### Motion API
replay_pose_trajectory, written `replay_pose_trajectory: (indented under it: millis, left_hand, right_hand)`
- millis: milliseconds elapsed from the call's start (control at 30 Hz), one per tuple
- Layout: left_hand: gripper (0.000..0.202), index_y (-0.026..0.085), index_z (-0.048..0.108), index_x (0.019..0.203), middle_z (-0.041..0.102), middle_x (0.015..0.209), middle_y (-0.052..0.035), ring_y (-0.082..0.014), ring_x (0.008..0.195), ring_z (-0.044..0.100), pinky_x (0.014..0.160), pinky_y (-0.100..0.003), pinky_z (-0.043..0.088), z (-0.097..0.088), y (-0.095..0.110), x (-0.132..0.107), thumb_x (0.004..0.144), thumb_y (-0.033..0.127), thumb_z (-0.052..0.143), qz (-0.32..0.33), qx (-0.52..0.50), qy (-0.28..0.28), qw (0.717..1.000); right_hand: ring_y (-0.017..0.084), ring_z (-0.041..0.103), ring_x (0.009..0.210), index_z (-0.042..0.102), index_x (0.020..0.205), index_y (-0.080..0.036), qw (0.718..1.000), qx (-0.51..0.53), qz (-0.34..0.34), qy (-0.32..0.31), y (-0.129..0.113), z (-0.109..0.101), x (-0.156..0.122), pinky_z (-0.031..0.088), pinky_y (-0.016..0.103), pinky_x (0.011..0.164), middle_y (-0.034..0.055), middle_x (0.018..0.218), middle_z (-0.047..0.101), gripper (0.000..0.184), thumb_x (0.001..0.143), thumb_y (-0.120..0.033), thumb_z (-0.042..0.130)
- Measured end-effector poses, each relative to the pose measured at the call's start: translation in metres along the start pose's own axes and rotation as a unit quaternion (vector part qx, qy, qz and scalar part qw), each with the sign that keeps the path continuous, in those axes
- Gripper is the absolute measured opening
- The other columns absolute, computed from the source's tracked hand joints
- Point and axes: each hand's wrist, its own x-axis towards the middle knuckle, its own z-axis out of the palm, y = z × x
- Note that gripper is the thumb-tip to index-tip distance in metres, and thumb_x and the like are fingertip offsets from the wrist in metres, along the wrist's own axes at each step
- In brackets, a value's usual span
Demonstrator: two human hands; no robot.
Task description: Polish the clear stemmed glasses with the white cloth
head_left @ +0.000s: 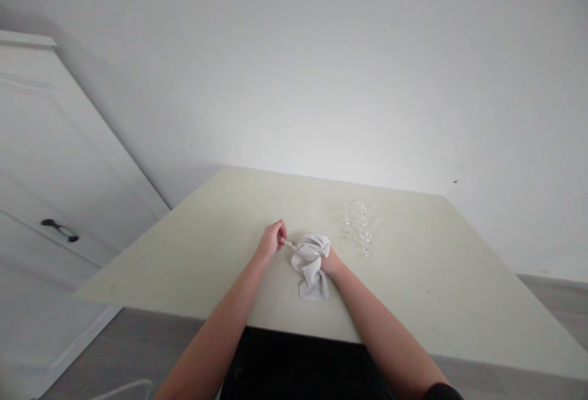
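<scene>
My left hand (274, 237) is closed round one end of a clear stemmed glass (289, 243), which lies sideways between my two hands. A light grey cloth (313, 268) covers the glass's other end, so its bowl is mostly hidden. Behind the cloth, my right hand (329, 261) grips it, with most of the fingers out of sight; one end of the cloth hangs down toward me. To the right and farther back, several clear glasses (362, 222) stand in a close group, their outlines faint against the table.
The pale table (184, 265) reaches back to a white wall (344, 81). At the left is a white cabinet (59, 161) with a dark handle (59, 230). Grey flooring (151, 332) shows beyond the table's front edge.
</scene>
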Motion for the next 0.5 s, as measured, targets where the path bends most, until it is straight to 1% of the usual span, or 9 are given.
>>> replay_pose_trajectory:
  millis: [100, 233, 333, 400, 500]
  left_hand:
    - [0.048, 0.019, 0.048, 0.051, 0.038, 0.044, 0.0042, -0.0066, 0.034, 0.031, 0.037, -0.019, 0.016, 0.0, 0.0, -0.001, 0.083, 0.053, 0.054, 0.001, -0.003, 0.002, 1.0]
    - [0.047, 0.019, 0.048, 0.051, 0.039, 0.044, 0.0041, -0.0063, 0.035, 0.031, 0.038, -0.019, 0.017, 0.001, 0.0, -0.001, 0.082, 0.053, 0.055, 0.009, -0.008, 0.002, 1.0]
    - [0.046, 0.019, 0.049, 0.051, 0.04, 0.043, 0.0035, -0.0065, 0.034, 0.031, 0.037, -0.019, 0.019, 0.002, 0.0, -0.001, 0.081, 0.053, 0.055, 0.02, -0.016, 0.003, 1.0]
    - [0.045, 0.019, 0.049, 0.052, 0.042, 0.044, 0.0033, -0.0066, 0.035, 0.032, 0.038, -0.02, 0.021, 0.003, 0.0, -0.001, 0.081, 0.052, 0.055, 0.031, -0.026, 0.007, 0.999]
    - [0.043, 0.019, 0.048, 0.053, 0.042, 0.045, 0.0036, -0.0064, 0.035, 0.031, 0.038, -0.02, 0.022, 0.004, 0.0, -0.002, 0.081, 0.051, 0.055, 0.044, -0.046, 0.011, 0.998]
  right_hand:
    - [0.03, 0.072, 0.091, 0.074, 0.072, -0.021, 1.0, -0.006, -0.003, 0.006, -0.001, -0.001, 0.002, 0.053, 0.049, 0.098, 0.0076, 0.082, 0.076, 0.029, 0.068, -0.05, 0.08]
    - [0.03, 0.072, 0.088, 0.075, 0.07, -0.023, 1.0, 0.012, 0.009, 0.012, 0.0, -0.001, 0.002, 0.054, 0.048, 0.095, 0.0065, 0.08, 0.076, 0.029, 0.065, -0.05, 0.083]
    - [0.029, 0.072, 0.089, 0.075, 0.072, -0.023, 0.996, 0.064, 0.025, 0.052, 0.005, 0.002, 0.001, 0.055, 0.046, 0.095, 0.0057, 0.082, 0.077, 0.032, 0.062, -0.05, 0.086]
    - [0.029, 0.072, 0.093, 0.075, 0.077, -0.022, 0.992, 0.09, 0.03, 0.079, 0.01, 0.005, 0.001, 0.055, 0.045, 0.097, 0.006, 0.087, 0.078, 0.034, 0.065, -0.053, 0.084]
    - [0.029, 0.072, 0.1, 0.075, 0.084, -0.021, 0.985, 0.131, 0.039, 0.102, 0.014, 0.01, 0.001, 0.057, 0.044, 0.095, 0.0073, 0.093, 0.078, 0.037, 0.071, -0.055, 0.08]
